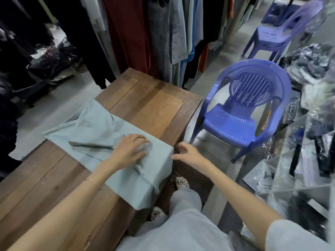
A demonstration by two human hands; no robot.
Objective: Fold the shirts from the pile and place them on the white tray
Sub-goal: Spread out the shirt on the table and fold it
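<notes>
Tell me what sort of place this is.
Probably a clothing shop or its stockroom: a row of hanging garments hangs behind the brown wooden table, plastic-wrapped packed clothes pile up at right, and a pale green shirt lies spread on the table under the left hand.

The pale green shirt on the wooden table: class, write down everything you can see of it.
The pale green shirt looks like soft, thin, plain cloth. It lies spread, partly folded, across the wooden table, with creases and one flap folded over near the middle; its near end hangs over the table's edge. The left hand rests on it, fingers bent over a small bunch of cloth; grip or press is unclear. The right hand hovers at its corner, holding nothing.
</notes>
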